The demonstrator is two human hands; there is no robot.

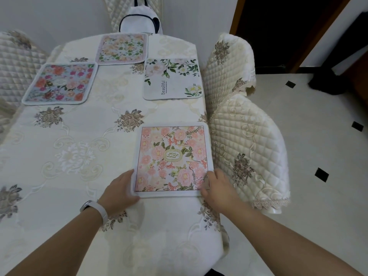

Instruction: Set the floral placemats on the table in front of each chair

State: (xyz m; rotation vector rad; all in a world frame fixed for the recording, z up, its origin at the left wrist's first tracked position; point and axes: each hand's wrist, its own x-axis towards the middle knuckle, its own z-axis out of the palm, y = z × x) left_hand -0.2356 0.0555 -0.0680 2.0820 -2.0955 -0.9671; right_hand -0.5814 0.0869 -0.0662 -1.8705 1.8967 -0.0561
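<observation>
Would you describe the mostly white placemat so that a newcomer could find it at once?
On the table, follow the right edge to the farther chair. The placemat before it lies beyond the pink mat; it alone is mostly white, with green leaves and the word Beautiful.

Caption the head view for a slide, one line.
Left hand and right hand at the near corners of a pink placemat on the table; three other floral placemats already laid.
</observation>
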